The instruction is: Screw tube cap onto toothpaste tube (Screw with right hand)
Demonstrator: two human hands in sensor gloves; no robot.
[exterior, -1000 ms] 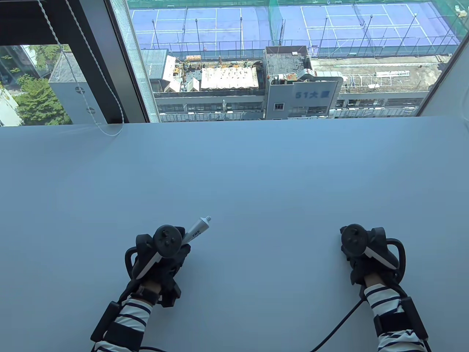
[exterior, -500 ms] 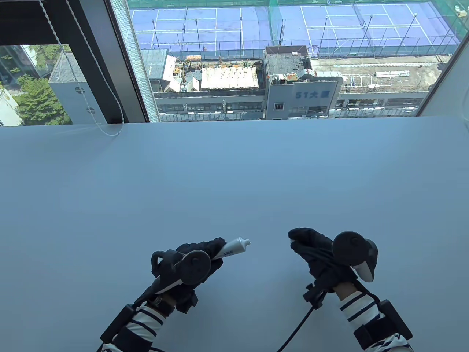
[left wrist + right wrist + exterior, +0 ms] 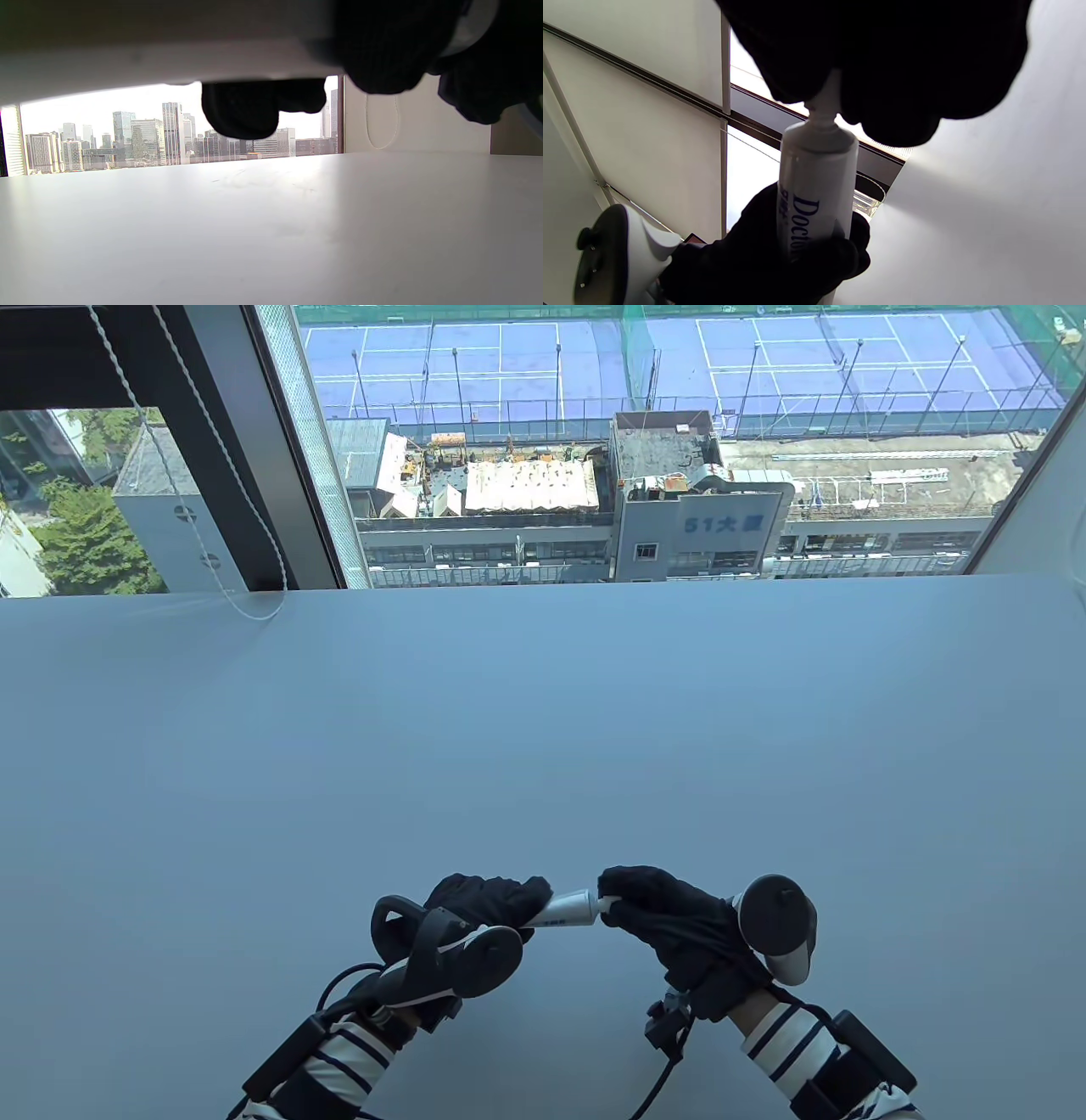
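A white toothpaste tube [image 3: 567,909] with blue print lies level between my hands, low in the middle of the table view. My left hand [image 3: 501,899] grips its rear part. My right hand [image 3: 619,892] is closed around the nozzle end. In the right wrist view the tube [image 3: 816,178] points up at my right fingers [image 3: 882,63], which pinch a small white piece, the cap [image 3: 829,91], on the nozzle. My left hand [image 3: 755,262] grips the tube from below. The left wrist view shows only my dark fingers [image 3: 242,106] above the table.
The white table [image 3: 543,729] stretches back to a large window [image 3: 594,441] at the far edge. A blind cord [image 3: 246,606] hangs onto the table at the back left. Cables [image 3: 670,1069] trail from my wrists at the near edge.
Both hands have moved in towards the middle. The left hand has turned the tube to point right. The right hand has come from the right and closed on the nozzle.
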